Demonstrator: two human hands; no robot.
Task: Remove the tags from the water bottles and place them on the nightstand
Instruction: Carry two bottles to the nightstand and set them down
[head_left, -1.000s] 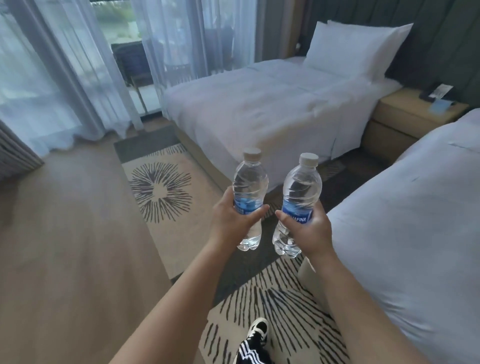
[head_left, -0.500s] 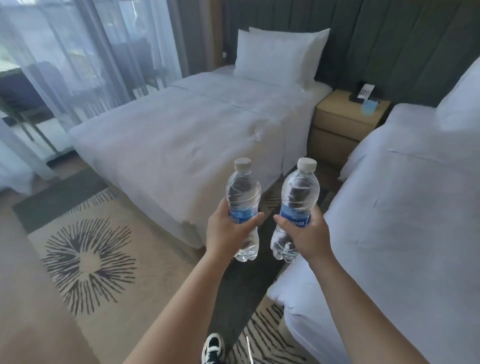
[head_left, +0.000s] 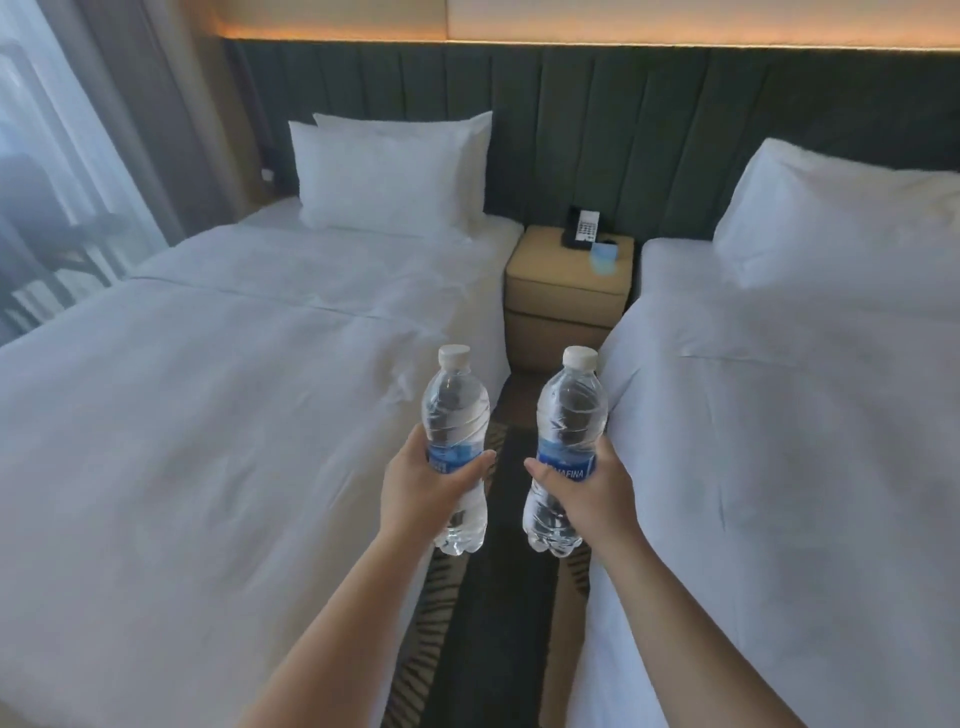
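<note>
Between the two beds, nearest the camera, the left hand (head_left: 423, 486) is wrapped round one bottle (head_left: 456, 415) and the right hand (head_left: 592, 488) round the other (head_left: 571, 415), both upright, capped and a little apart. Their blue labels (head_left: 566, 464) are still on, so no tag has come off yet. Over the last second the view has swung from the window side to face straight down the aisle, and the nightstand (head_left: 550, 270), once off to the right, now lies dead ahead at the far end, still well apart from the bottles. A phone (head_left: 581, 227) sits at its back; the front looks free.
</note>
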